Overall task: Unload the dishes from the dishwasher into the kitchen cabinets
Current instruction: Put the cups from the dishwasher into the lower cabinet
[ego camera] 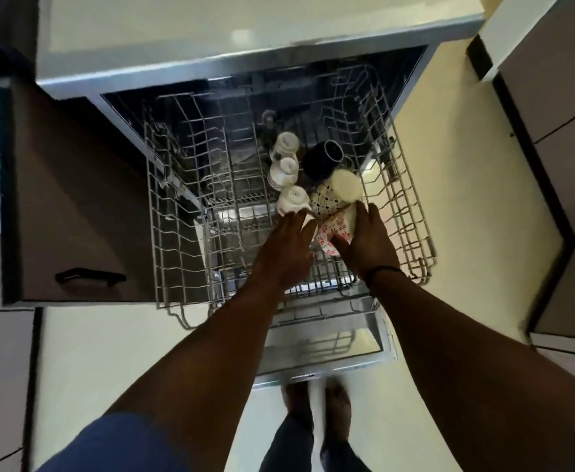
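Gripping red-patterned cup [334, 229], right hand [367, 247]

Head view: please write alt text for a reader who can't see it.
Two bare hands reach into a pulled-out dishwasher rack; the right hand grips a red-patterned cup, the left hand reaches beside it. Three white cups, a black mug and a dotted cup remain.

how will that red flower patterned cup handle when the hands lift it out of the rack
The red-flowered cup looks ceramic: probably rigid, and breakable if knocked against the wire rack. Its glazed look suggests slipperiness. It lies tilted, touching the dotted cup.
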